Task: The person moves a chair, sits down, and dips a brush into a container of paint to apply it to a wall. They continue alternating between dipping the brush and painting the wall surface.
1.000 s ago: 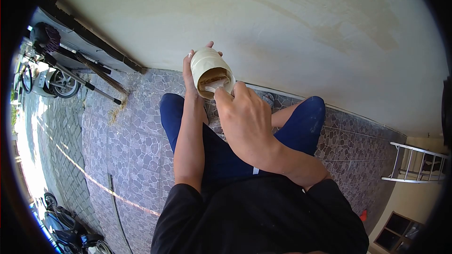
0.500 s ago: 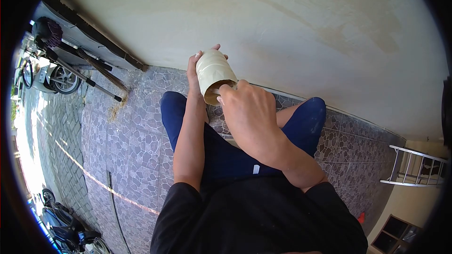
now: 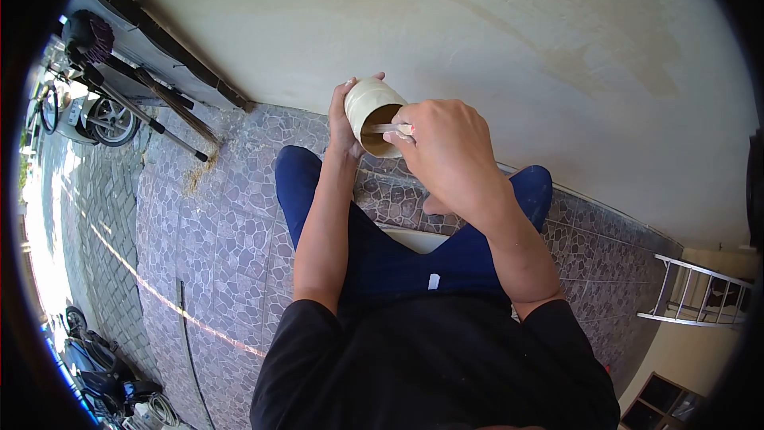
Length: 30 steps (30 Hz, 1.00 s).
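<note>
My left hand (image 3: 341, 119) is wrapped round the far side of a cream-coloured cylindrical can (image 3: 366, 98). The can is tilted, its open mouth facing down towards me, and its inside looks brownish. My right hand (image 3: 450, 147) is closed on a pale, stick-like tool (image 3: 387, 128), whose other end reaches into the can's mouth. The tool's tip is inside the can, so its exact kind cannot be made out. Both hands are above my knees, in front of the wall.
A plastered wall (image 3: 477, 40) with damp-looking patches rises ahead. Stone-patterned tiles (image 3: 231, 231) cover the floor. A broom (image 3: 179, 111) leans at the left, near a parked scooter (image 3: 103, 121). At the right stands an aluminium ladder (image 3: 700, 291). A white rim (image 3: 414, 239) shows between my legs.
My right hand has moved up and right, drawing the tool partly out, so more of it shows. The can has shifted slightly right and up, its mouth now more visible.
</note>
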Motion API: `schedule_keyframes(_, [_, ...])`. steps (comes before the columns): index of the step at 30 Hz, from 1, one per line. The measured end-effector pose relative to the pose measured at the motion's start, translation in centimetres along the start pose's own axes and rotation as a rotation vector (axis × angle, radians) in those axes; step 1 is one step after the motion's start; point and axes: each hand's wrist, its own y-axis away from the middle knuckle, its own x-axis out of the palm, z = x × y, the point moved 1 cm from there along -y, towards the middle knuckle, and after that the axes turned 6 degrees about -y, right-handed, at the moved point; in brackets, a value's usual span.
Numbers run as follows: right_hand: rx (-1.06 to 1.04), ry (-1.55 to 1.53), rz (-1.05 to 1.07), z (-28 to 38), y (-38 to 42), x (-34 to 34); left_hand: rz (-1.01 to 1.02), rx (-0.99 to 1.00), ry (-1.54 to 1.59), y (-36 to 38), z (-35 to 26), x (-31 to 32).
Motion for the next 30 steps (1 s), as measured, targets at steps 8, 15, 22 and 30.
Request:
schedule_keyframes(8, [-0.007, -0.263, -0.319, -0.7, 0.8, -1.0, 0.01, -0.041, 0.052, -0.1, -0.2, 0.2])
schedule_keyframes(15, [0.156, -0.811, -0.428, -3.3, 0.8, 0.4, -0.006, -0.04, 0.024, 0.2, 0.0, 1.2])
schedule_keyframes(22, [-0.093, -0.643, -0.64, -4.9, -0.5, 3.4, -0.025, -0.079, 0.025, -0.7, 1.0, 0.0])
schedule_keyframes(30, [-0.274, -0.545, -0.486, -4.1, -1.1, 3.9, -0.023, -0.073, 0.08, -0.3, 0.3, 0.3])
